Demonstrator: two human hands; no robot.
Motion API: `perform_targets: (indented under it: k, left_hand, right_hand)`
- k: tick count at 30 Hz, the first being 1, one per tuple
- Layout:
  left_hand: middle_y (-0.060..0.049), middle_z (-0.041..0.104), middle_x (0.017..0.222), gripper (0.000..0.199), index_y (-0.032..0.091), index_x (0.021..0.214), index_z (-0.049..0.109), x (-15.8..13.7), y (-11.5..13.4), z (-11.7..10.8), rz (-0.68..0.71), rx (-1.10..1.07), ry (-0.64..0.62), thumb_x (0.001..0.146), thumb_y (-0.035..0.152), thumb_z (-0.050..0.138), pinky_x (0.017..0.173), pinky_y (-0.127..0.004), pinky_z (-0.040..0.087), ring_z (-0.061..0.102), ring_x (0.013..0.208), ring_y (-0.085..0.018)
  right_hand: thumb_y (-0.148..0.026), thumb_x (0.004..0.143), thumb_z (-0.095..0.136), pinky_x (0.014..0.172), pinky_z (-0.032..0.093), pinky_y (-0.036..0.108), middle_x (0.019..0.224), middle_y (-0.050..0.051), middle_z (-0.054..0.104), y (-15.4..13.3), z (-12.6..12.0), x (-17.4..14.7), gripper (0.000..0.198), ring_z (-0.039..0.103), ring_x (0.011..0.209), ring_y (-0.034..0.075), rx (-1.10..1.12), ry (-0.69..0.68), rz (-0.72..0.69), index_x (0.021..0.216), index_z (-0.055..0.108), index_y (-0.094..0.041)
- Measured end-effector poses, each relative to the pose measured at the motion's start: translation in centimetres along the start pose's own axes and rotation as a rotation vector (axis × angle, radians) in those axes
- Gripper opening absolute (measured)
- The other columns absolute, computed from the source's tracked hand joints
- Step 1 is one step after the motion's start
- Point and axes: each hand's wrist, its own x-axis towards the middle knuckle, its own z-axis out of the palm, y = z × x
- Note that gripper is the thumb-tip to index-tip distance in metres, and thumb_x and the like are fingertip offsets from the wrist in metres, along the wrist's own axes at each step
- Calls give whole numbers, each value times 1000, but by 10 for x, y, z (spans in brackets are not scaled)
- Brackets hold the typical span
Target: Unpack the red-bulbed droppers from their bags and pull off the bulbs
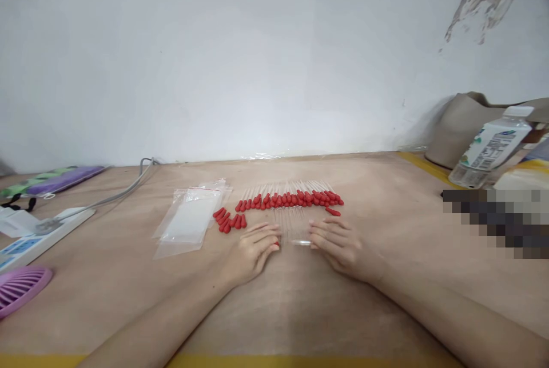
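Note:
My left hand (256, 251) is closed in a pinch on a red rubber bulb (277, 243), of which only a sliver shows at the fingertips. Facing it, my right hand (337, 245) grips a clear glass dropper tube (301, 242) that points left toward the bulb, with a gap between the two. Bare glass tubes (291, 216) lie side by side just beyond the hands. Behind them runs a row of droppers with red bulbs (285, 200), their tubes pointing to the wall. Several loose red bulbs (231, 222) lie left of the row, and another single bulb (333, 211) lies near my right fingers.
Clear plastic zip bags (189, 219) lie to the left. Farther left are a power strip (64, 222) with a grey cable, a purple fan (23, 291) and a purple-green pouch (64, 180). At right stand a plastic bottle (493, 148) and a grey-brown container (450, 128).

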Motion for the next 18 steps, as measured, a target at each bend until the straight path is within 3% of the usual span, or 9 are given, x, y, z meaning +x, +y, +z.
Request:
perform_targets:
  k: [5,10,13,18]
  left_hand:
    - [-5,60,84,15,18,93,60,-3,-12,-12,-175,132,183,85,21,48,71,-28,47,57,78,-15]
    - [-7,50,88,29,17,106,58,-4,-47,-41,-541,285,261,86,25,40,69,-28,47,54,80,-17]
    - [-5,51,81,30,17,104,58,-13,-70,-59,-736,296,198,82,28,41,65,-29,46,56,70,-16]
    - [0,59,76,30,19,98,51,-28,-88,-70,-907,225,79,74,37,49,59,-26,44,57,61,-15]
  right_hand:
    - [-23,85,45,67,45,33,70,5,59,15,3,-5,22,55,73,18,-84,21,322,100,60,-18]
    - [-20,87,37,68,45,32,80,7,58,15,12,-5,28,54,75,18,-23,-11,455,110,52,-17]
    - [-20,85,38,62,45,29,78,6,58,15,13,-2,19,54,71,17,31,7,526,96,53,-17]
    - [-19,83,39,60,42,28,70,6,56,15,18,5,15,52,67,17,-23,17,510,74,51,-17]
